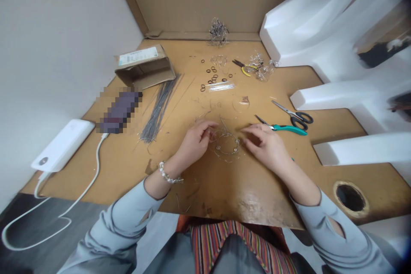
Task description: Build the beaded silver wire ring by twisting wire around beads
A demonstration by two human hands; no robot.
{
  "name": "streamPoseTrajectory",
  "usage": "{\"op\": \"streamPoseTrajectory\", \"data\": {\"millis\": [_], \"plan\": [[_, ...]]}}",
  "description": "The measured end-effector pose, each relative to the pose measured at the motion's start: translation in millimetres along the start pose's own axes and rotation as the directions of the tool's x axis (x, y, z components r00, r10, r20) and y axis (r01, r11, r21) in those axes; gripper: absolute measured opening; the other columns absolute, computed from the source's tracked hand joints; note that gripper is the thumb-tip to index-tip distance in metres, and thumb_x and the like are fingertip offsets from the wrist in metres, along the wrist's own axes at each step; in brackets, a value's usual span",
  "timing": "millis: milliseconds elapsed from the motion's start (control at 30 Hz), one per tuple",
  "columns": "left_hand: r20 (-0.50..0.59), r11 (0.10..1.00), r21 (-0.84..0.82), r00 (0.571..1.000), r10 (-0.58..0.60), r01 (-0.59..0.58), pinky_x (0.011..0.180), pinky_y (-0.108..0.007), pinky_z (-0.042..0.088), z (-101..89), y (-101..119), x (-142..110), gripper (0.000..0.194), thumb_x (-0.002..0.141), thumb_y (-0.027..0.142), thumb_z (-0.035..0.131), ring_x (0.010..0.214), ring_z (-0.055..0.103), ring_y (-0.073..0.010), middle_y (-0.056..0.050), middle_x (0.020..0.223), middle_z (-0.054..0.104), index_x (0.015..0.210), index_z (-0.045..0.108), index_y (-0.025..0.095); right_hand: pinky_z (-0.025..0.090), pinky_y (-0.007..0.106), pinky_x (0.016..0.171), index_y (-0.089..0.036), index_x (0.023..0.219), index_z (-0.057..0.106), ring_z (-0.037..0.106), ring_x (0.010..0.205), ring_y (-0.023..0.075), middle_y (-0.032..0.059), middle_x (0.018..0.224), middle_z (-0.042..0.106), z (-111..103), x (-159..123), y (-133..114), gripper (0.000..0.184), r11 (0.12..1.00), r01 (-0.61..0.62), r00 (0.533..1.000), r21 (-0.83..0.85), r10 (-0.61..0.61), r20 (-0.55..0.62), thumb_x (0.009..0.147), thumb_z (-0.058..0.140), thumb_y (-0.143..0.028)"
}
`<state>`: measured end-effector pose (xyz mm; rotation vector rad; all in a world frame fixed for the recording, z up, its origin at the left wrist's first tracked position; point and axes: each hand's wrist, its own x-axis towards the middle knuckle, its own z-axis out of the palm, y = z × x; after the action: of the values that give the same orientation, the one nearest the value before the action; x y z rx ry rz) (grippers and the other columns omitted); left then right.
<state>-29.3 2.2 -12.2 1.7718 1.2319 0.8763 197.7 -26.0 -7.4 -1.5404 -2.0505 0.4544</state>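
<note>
A thin wire ring (227, 152) with a few clear beads lies on the table between my two hands, and fine wire ends cross at its far side. My left hand (196, 140) is at the ring's left edge, its fingers reaching forward and loosely bent, the thumb apart from them. Whether its fingertips touch the fine wire is hard to see. To the right of the ring, my right hand (267, 144) has its fingers curved and apart, with nothing visible in them. Teal-handled pliers (290, 129) lie just beyond the right hand, partly behind its fingers.
Black-handled scissors (297, 118), yellow-handled pliers (246, 68), dark small rings (213, 78) and short silver wires (221, 87) lie further back. Left are a grey wire bundle (160, 109), an open cardboard box (144, 68), a phone (120, 112) and a white power bank (64, 145). White foam (362, 150) borders the right.
</note>
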Motion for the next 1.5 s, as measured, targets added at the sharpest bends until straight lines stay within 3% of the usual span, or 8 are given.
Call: {"op": "streamPoseTrajectory", "data": {"millis": [133,300,433,700,900,1233,1333,1500], "plan": [[-0.056,0.998,0.065,0.998,0.025,-0.022,0.063,-0.023,0.052,-10.2,-7,6,0.028,0.087,0.014,0.039,0.076,0.063,-0.0134,-0.008,0.096,0.064,0.105,0.060,0.015,0.046,0.041,0.090,-0.022,0.108,0.067,0.054,0.107,0.0259,0.0099,0.115,0.062,10,12,-7,0.029,0.957,0.261,0.964,-0.123,-0.252,0.086,0.082,0.057,-0.019],[0.013,0.976,0.213,0.999,-0.052,0.048,0.064,-0.026,0.049,-14.2,-11,7,0.026,0.089,0.020,0.042,0.072,0.062,-0.0153,-0.005,0.082,0.067,0.106,0.061,0.016,0.047,0.041,0.089,-0.021,0.098,0.069,0.053,0.108,0.0264,0.0105,0.118,0.061,24,26,-12,0.021,0.923,0.346,0.936,-0.167,-0.327,0.130,0.082,0.057,-0.017],[0.112,0.976,0.196,0.987,-0.115,0.091,0.063,-0.027,0.049,-11.2,-7,4,0.026,0.090,0.026,0.043,0.070,0.062,-0.0153,-0.005,0.082,0.069,0.105,0.062,0.016,0.048,0.037,0.085,-0.021,0.086,0.070,0.057,0.099,0.0227,0.0089,0.107,0.065,26,26,-12,0.016,0.922,0.376,0.924,-0.093,-0.366,0.110,0.083,0.056,-0.015],[0.255,0.986,-0.123,0.964,-0.079,0.114,0.070,-0.027,0.051,-4.2,1,2,0.025,0.083,0.024,0.056,0.079,0.064,-0.0150,-0.007,0.093,0.069,0.106,0.061,0.015,0.050,0.033,0.079,-0.021,0.080,0.068,0.063,0.091,0.0182,0.0062,0.101,0.066,20,16,-6,0.007,0.955,0.199,0.976,0.221,-0.214,0.047,0.080,0.062,-0.018],[0.307,0.961,-0.214,0.946,-0.104,0.175,0.063,-0.027,0.051,1.0,3,0,0.025,0.086,0.025,0.050,0.073,0.063,-0.0145,-0.008,0.094,0.069,0.106,0.059,0.014,0.049,0.033,0.077,-0.019,0.070,0.065,0.063,0.089,0.0182,0.0076,0.105,0.066,11,12,-11,0.012,0.916,-0.028,0.989,0.400,-0.032,0.143,0.079,0.064,-0.027],[0.308,0.951,-0.212,0.939,-0.152,0.224,0.060,-0.025,0.052,3.8,4,1,0.029,0.086,0.034,0.052,0.070,0.061,-0.0128,-0.006,0.087,0.067,0.106,0.059,0.014,0.048,0.034,0.082,-0.018,0.073,0.065,0.063,0.091,0.0186,0.0070,0.098,0.069,6,11,-4,0.024,0.663,-0.326,0.934,0.674,0.119,0.336,0.074,0.067,-0.042],[0.302,0.947,-0.213,0.938,-0.169,0.240,0.059,-0.025,0.052,5.1,2,1,0.032,0.087,0.040,0.051,0.070,0.061,-0.0134,-0.005,0.082,0.066,0.103,0.061,0.014,0.045,0.036,0.089,-0.018,0.078,0.068,0.061,0.098,0.0196,0.0072,0.101,0.069,4,12,-3,0.021,0.679,-0.297,0.942,0.671,0.093,0.324,0.076,0.065,-0.040],[0.274,0.949,-0.217,0.947,-0.166,0.229,0.058,-0.022,0.050,6.7,2,1,0.032,0.084,0.041,0.056,0.067,0.059,-0.0118,-0.003,0.077,0.064,0.101,0.061,0.014,0.047,0.035,0.085,-0.020,0.083,0.071,0.061,0.096,0.0189,0.0083,0.106,0.065,6,10,-1,0.016,0.844,-0.085,0.986,0.530,-0.004,0.164,0.080,0.061,-0.032]]}}
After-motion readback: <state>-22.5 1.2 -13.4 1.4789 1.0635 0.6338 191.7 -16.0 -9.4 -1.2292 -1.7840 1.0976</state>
